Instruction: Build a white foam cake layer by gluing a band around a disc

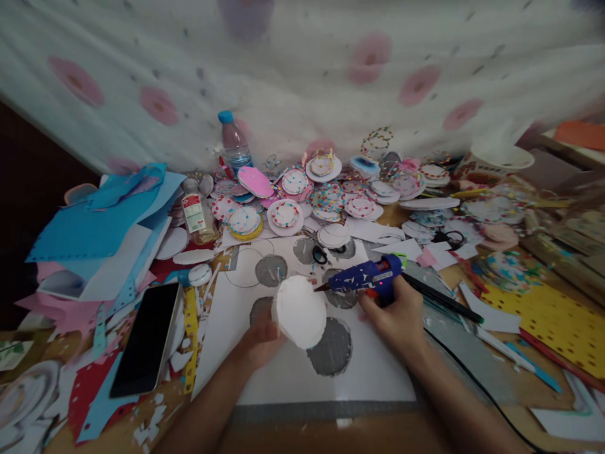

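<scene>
My left hand (262,340) holds a round white disc (301,312) by its left edge, fingers partly hidden behind it. A blue hot glue gun (362,277) is gripped in my right hand (397,315). Its dark nozzle points left and comes close to the disc's upper right edge; whether they touch I cannot tell. Below both hands lies a white sheet (278,388) with several round holes cut out, showing a grey surface beneath. A pair of scissors (320,255) rests at the sheet's far side, with small white discs (333,236) beside it.
Several decorated paper discs (285,215) are heaped along the back, near a water bottle (235,145) and a clear bottle (198,214). A phone (147,340) lies left among paper scraps. Yellow dotted sheet (548,315) and a black cord (472,375) are at right.
</scene>
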Demonstrator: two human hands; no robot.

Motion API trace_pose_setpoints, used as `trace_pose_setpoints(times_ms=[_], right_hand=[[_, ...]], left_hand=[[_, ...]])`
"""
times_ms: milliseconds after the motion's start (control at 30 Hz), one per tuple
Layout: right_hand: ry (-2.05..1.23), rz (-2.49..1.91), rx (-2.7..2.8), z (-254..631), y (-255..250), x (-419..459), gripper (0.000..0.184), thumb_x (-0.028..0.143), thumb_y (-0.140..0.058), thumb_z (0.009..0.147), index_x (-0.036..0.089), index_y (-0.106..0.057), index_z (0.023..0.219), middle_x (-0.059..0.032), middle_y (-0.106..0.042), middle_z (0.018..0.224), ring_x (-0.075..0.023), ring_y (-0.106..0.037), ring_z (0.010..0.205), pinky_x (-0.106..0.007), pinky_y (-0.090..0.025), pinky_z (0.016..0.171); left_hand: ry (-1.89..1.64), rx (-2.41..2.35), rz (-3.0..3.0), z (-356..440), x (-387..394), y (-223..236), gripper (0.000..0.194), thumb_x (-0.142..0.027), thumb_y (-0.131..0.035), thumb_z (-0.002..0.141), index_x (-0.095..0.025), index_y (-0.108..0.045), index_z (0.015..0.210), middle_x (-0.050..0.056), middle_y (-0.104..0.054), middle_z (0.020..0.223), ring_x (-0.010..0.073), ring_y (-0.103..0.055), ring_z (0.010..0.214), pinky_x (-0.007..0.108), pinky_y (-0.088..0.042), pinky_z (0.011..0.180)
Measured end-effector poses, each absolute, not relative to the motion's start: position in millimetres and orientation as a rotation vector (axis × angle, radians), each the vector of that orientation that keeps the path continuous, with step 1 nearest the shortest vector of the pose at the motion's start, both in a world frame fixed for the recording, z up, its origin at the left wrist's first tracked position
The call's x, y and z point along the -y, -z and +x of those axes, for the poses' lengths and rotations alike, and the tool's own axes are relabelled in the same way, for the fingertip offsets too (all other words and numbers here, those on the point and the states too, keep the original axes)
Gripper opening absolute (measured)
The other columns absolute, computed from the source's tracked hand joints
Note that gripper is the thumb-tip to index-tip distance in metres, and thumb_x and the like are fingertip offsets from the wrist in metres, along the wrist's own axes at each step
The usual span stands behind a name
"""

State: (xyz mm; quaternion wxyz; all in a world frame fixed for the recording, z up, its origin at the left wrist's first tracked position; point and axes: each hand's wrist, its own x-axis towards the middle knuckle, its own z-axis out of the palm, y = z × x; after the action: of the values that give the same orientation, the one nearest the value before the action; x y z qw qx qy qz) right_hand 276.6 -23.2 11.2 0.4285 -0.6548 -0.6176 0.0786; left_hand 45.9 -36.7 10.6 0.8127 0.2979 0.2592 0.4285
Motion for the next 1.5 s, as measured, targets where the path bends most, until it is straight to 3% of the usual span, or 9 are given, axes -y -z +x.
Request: trace_pose_setpoints(times_ms=[267,500,733,833,1033,1200,1333,1500], right_hand=[[-0.170,-1.666,1.516,278,-12,23,0.020,0.031,-0.058,0.066,0.023,-0.040,0.060,0.0077,-0.039,0.045,-0.0100,-0.035,0.038,-0.022,-0.028,0.038],[-0.175,-1.634,1.525,276,-12,23,0.020,0.029,-0.057,0.066,0.023,-0.040,0.060,0.0079,-0.039,0.046,-0.0098,-0.036,0.039,-0.022,-0.029,0.039],[-0.177,-1.630,1.506,276,-11,24,0.021,0.031,-0.058,0.066,0.023,-0.040,0.059,0.0082,-0.040,0.045,-0.0098,-0.035,0.039,-0.022,-0.029,0.039],[-0.190,-1.609,1.468,276,-11,25,0.020,0.030,-0.061,0.066,0.023,-0.042,0.061,0.0083,-0.041,0.045,-0.0100,-0.037,0.039,-0.023,-0.031,0.040],[-0.238,-1.632,1.326,277,-13,22,0.023,0.037,-0.065,0.071,0.019,-0.053,0.079,0.0054,-0.049,0.056,-0.0125,-0.043,0.045,-0.025,-0.037,0.046],[-0.265,-1.618,1.261,296,-32,16,0.034,0.042,-0.065,0.073,0.019,-0.056,0.096,-0.0043,-0.060,0.080,-0.0206,-0.057,0.069,-0.033,-0.045,0.062],[-0.188,-1.794,1.094,346,-47,27,0.039,0.049,-0.070,0.066,0.021,-0.060,0.091,-0.0062,-0.062,0.075,-0.0234,-0.058,0.065,-0.036,-0.043,0.059],[-0.076,-2.111,0.979,419,-33,61,0.034,0.061,-0.071,0.053,0.029,-0.057,0.056,-0.0045,-0.051,0.044,-0.0219,-0.045,0.039,-0.037,-0.031,0.043]], left_hand=[[-0.921,-0.560,0.615,46,37,-16,0.067,-0.048,-0.079,0.054,-0.020,-0.068,0.114,0.011,-0.071,0.110,0.0381,-0.051,0.122,0.047,-0.036,0.104],[-0.899,-0.570,0.592,50,35,-22,0.074,-0.052,-0.079,0.052,-0.020,-0.066,0.118,0.013,-0.071,0.110,0.0393,-0.050,0.123,0.048,-0.034,0.105],[-0.864,-0.540,0.610,49,36,-18,0.054,-0.054,-0.077,0.057,-0.018,-0.075,0.098,0.011,-0.074,0.098,0.0379,-0.054,0.118,0.049,-0.035,0.104],[-0.857,-0.539,0.619,48,37,-15,0.056,-0.054,-0.077,0.056,-0.017,-0.074,0.098,0.012,-0.073,0.102,0.0387,-0.053,0.118,0.050,-0.035,0.103],[-0.863,-0.515,0.603,44,39,-9,0.063,-0.048,-0.077,0.058,-0.017,-0.069,0.112,0.013,-0.066,0.120,0.0389,-0.049,0.124,0.051,-0.033,0.104],[-0.915,-0.499,0.624,44,38,-9,0.060,-0.041,-0.077,0.060,-0.019,-0.067,0.115,0.011,-0.064,0.123,0.0356,-0.049,0.123,0.047,-0.035,0.103],[-0.902,-0.488,0.672,45,37,-16,0.063,-0.041,-0.076,0.060,-0.019,-0.065,0.118,0.010,-0.064,0.123,0.0350,-0.051,0.121,0.044,-0.038,0.099],[-0.843,-0.488,0.728,47,40,-20,0.065,-0.043,-0.076,0.058,-0.022,-0.065,0.118,0.008,-0.067,0.118,0.0346,-0.054,0.118,0.040,-0.041,0.094]])
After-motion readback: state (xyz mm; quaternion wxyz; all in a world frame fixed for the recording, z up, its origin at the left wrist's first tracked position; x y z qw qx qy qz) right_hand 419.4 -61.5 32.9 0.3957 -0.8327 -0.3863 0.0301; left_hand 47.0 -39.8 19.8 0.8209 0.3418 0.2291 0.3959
